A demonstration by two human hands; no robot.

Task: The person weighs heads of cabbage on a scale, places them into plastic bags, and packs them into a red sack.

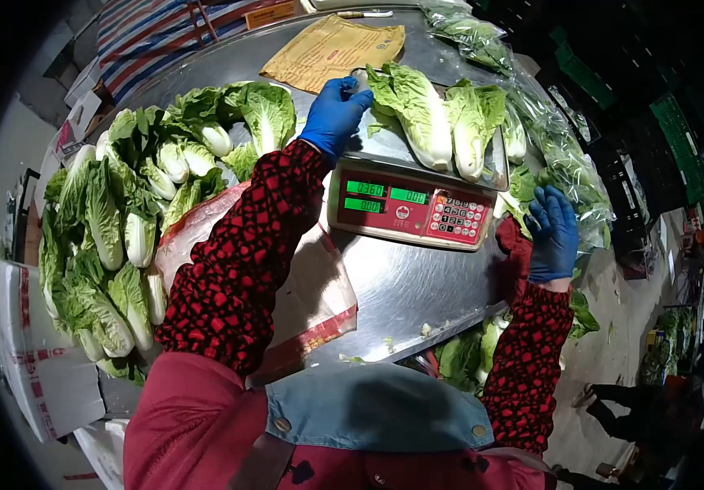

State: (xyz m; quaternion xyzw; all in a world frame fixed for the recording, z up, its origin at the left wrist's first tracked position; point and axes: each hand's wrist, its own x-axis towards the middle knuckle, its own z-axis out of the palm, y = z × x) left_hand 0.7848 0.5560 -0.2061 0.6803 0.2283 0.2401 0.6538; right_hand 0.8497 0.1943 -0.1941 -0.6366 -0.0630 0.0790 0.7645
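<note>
My left hand [336, 114], in a blue glove, is at the left edge of the scale's pan, its fingers closed near a leaf tip; what they hold, if anything, is too small to tell. Two heads of leafy cabbage [423, 122] lie side by side on the metal pan of the red scale [405, 208], whose green displays are lit. To the right of the scale, my right hand [554, 233], also blue-gloved, is beside the leaves and bagged cabbages, its fingers apart and slightly curled, with nothing seen in it.
Many cabbages [103, 216] are heaped on the left of the metal table [385, 286]. A yellow sack [336, 51] lies behind the scale. Bagged cabbages [568, 163] line the right edge. More cabbage is below the front edge. A person [654, 412] is at the lower right.
</note>
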